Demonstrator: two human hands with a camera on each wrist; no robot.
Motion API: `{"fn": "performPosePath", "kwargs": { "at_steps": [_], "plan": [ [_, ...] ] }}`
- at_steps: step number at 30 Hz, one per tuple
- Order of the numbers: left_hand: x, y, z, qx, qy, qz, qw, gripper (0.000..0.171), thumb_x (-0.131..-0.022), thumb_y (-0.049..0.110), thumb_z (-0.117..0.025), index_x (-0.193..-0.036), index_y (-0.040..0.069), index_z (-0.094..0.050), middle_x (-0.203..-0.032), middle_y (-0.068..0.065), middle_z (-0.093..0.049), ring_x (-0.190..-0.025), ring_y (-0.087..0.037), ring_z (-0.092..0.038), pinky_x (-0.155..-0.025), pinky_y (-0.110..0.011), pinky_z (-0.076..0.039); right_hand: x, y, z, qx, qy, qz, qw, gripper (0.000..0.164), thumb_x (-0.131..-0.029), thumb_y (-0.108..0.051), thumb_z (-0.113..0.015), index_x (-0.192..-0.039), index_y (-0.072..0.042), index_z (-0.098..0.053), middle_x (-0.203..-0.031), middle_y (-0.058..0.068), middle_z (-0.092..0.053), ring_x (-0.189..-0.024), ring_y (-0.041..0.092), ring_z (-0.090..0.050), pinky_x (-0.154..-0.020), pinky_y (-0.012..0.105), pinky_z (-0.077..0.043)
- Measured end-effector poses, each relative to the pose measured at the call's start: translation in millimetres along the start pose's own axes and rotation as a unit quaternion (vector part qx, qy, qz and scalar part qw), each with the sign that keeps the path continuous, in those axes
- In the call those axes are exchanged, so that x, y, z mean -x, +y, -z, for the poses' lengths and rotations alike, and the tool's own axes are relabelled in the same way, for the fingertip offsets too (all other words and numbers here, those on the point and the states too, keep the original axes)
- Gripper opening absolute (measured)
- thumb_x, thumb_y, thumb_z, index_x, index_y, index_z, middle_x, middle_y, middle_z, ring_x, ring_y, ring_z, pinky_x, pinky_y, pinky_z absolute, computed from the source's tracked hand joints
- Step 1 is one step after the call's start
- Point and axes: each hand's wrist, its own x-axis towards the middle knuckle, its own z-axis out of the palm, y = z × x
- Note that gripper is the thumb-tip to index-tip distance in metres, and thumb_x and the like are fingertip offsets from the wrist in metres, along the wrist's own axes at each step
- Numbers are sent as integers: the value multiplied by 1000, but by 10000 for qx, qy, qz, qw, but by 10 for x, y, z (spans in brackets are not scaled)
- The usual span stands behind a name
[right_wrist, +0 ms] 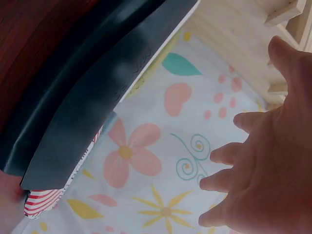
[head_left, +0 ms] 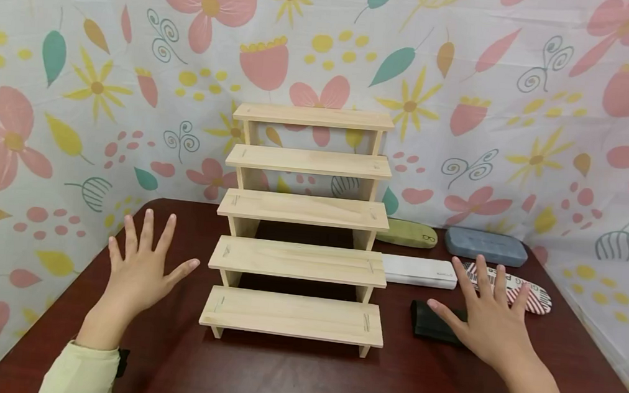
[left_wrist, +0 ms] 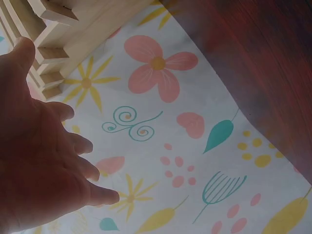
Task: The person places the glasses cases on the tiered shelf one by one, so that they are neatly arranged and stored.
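Note:
A pale wooden stepped rack (head_left: 297, 260) with several shelves stands in the middle of the dark table. My left hand (head_left: 139, 275) hovers to its left, fingers spread and holding nothing. On the other side my right hand (head_left: 491, 324) is spread too, with nothing in it. It overlaps a black case (head_left: 429, 322) in the head view, hiding part of it. Behind that lie a white case (head_left: 417, 271), a red-striped patterned case (head_left: 536, 297), an olive green case (head_left: 409, 233) and a blue-grey case (head_left: 484, 246). The black case (right_wrist: 83, 112) looms large in the right wrist view.
A white cloth (head_left: 328, 35) printed with flowers and leaves hangs behind and along both sides of the table. The dark reddish-brown tabletop (head_left: 275, 383) runs forward to the bottom of the head view.

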Motion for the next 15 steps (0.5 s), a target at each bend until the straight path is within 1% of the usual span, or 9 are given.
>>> {"fn": "performPosePath", "kwargs": {
  "at_steps": [5, 7, 12, 15],
  "plan": [
    [5, -12, 1, 3, 28, -2, 10000, 92, -93, 65, -44, -155, 17, 4, -155, -25, 16, -135, -42, 32, -101, -74, 14, 8, 36, 21, -7, 29, 45, 10000, 92, -90, -65, -50, -156, -21, -3, -157, 26, 3, -137, 54, 8, -100, 71, 21],
    [5, -17, 4, 2, 37, 3, 10000, 92, -93, 65, -44, -155, 17, 4, -155, -25, 16, -135, -42, 32, -101, -75, 14, 7, 52, 38, 29, 83, 68, 9999, 92, -89, -65, -51, -156, -21, -5, -156, 27, 1, -137, 55, 7, -101, 72, 20],
    [-3, -16, 16, -7, 53, 7, 10000, 93, -92, 66, -44, -155, 16, 3, -155, -26, 14, -135, -43, 31, -101, -75, 13, 3, 92, 82, 165, 213, 74, 9996, 93, -88, -65, -52, -156, -23, -4, -155, 29, -5, -137, 56, 2, -102, 72, 19],
    [-3, -10, 27, -7, 80, -3, 10000, 93, -92, 65, -44, -155, 16, 2, -155, -27, 12, -135, -44, 30, -102, -75, 13, 3, 108, 101, 187, 196, 44, 9996, 93, -88, -65, -52, -156, -22, -4, -155, 30, -4, -136, 57, 2, -101, 72, 19]
  ]
}}
